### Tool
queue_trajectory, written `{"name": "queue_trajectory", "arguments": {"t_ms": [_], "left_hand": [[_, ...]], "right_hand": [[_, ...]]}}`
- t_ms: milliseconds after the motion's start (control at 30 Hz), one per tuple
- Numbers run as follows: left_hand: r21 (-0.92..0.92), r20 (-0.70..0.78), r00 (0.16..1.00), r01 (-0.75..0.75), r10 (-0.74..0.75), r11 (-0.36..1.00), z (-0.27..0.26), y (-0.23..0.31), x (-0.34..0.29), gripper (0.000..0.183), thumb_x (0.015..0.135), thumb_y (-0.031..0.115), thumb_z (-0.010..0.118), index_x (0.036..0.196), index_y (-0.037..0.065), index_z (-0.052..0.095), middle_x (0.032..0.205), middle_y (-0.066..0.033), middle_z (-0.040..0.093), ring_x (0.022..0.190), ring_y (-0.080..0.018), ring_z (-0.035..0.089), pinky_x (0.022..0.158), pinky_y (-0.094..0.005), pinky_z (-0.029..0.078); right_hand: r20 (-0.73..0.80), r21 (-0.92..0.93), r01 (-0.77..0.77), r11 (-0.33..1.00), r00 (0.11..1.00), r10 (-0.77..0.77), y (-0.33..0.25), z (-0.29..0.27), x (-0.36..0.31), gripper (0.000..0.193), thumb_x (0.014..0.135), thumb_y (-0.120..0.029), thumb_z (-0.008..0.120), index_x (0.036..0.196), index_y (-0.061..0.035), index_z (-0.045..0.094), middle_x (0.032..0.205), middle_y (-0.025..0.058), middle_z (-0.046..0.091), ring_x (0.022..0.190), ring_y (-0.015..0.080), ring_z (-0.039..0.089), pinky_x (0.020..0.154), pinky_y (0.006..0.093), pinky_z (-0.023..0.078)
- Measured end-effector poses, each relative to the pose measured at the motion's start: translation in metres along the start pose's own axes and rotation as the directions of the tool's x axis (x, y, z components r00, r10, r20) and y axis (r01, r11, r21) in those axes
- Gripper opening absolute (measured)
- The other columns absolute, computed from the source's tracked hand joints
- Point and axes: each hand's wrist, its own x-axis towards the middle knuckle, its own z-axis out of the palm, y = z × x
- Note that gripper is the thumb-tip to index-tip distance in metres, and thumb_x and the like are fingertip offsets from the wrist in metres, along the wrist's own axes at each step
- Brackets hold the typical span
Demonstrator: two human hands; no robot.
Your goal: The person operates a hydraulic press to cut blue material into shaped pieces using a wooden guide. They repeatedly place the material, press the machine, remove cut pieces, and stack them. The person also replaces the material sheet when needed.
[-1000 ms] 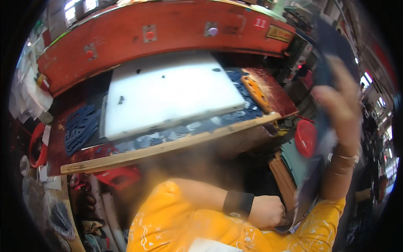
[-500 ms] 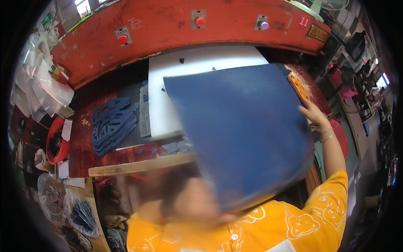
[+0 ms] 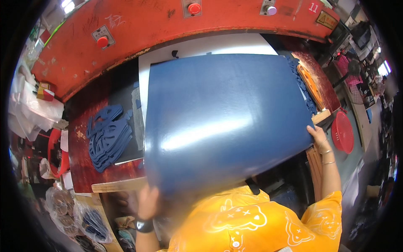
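Note:
A large glossy blue sheet (image 3: 235,101) spreads over the white board (image 3: 145,75), its near edge reaching past the table toward me. My right hand (image 3: 320,139) grips the sheet's near right edge, thumb on top and the other fingers hidden underneath. At the near left corner, my left hand (image 3: 147,202) is closed on the sheet's edge, though motion blurs its fingers. On the left lies a stack of dark blue cut-out pieces (image 3: 107,143) with openwork shapes. An orange cutting die (image 3: 310,86) stands beyond the sheet's right edge, beside blue cut scraps (image 3: 305,90).
A red machine beam (image 3: 151,25) with push buttons crosses the far side. A wooden strip (image 3: 117,185) edges the table at the near left. Plastic bags (image 3: 35,107) hang at the left; a red basket (image 3: 342,132) stands at the right. Another person (image 3: 350,69) is farther right.
The sheet has swung leftward and flattened over the board, now covering more of it. My left hand has moved left with its corner; my right hand has come nearer along the right side.

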Motion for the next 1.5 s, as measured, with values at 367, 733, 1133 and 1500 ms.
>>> {"name": "queue_trajectory", "arguments": {"t_ms": [367, 733, 1133, 1500], "left_hand": [[-0.095, 0.117, 0.906, -0.397, 0.406, 0.913, 0.02, -0.015, -0.069, 0.016, 0.078, 0.007, 0.065, 0.092, 0.0, 0.068, 0.086, -0.0154, 0.067, 0.074, -0.0305, 0.066, 0.066, -0.0337, 0.052], [-0.19, 0.277, 0.94, 0.257, -0.199, 0.948, 0.032, -0.036, -0.059, 0.025, 0.088, 0.019, 0.062, 0.1, -0.003, 0.063, 0.094, -0.007, 0.064, 0.087, -0.0161, 0.058, 0.08, -0.0295, 0.046], [-0.199, -0.337, 0.915, 0.161, -0.222, 0.967, -0.007, 0.064, 0.27, 0.05, 0.092, 0.017, 0.057, 0.133, -0.007, 0.042, 0.109, -0.0128, 0.061, 0.091, -0.0141, 0.056, 0.084, -0.0272, 0.045], [0.363, -0.394, 0.899, -0.039, 0.191, 0.931, 0.038, -0.01, 0.103, 0.054, 0.09, 0.002, 0.051, 0.141, 0.003, 0.036, 0.123, -0.0159, 0.055, 0.11, -0.0236, 0.054, 0.097, -0.0342, 0.04]], "right_hand": [[-0.458, -0.247, 0.271, 0.93, 0.813, -0.358, 0.123, -0.02, -0.078, 0.03, 0.093, -0.022, 0.056, 0.096, 0.0073, 0.062, 0.085, 0.0092, 0.064, 0.077, 0.0137, 0.054, 0.069, 0.031, 0.046], [-0.145, -0.244, 0.215, 0.946, 0.956, -0.254, -0.022, -0.055, -0.029, 0.03, 0.092, -0.019, 0.057, 0.106, 0.0059, 0.064, 0.09, 0.0016, 0.064, 0.079, 0.0078, 0.057, 0.073, 0.0213, 0.044], [-0.215, -0.613, 0.193, 0.766, 0.893, -0.396, -0.16, 0.071, 0.269, 0.046, 0.086, -0.021, 0.063, 0.129, -0.0066, 0.056, 0.126, 0.0147, 0.059, 0.112, 0.0271, 0.058, 0.097, 0.0316, 0.043], [0.096, -0.536, 0.261, 0.803, 0.964, -0.249, -0.012, -0.029, 0.068, 0.047, 0.083, -0.033, 0.068, 0.112, 0.002, 0.057, 0.098, 0.0197, 0.065, 0.092, 0.0356, 0.063, 0.083, 0.0379, 0.048]]}}
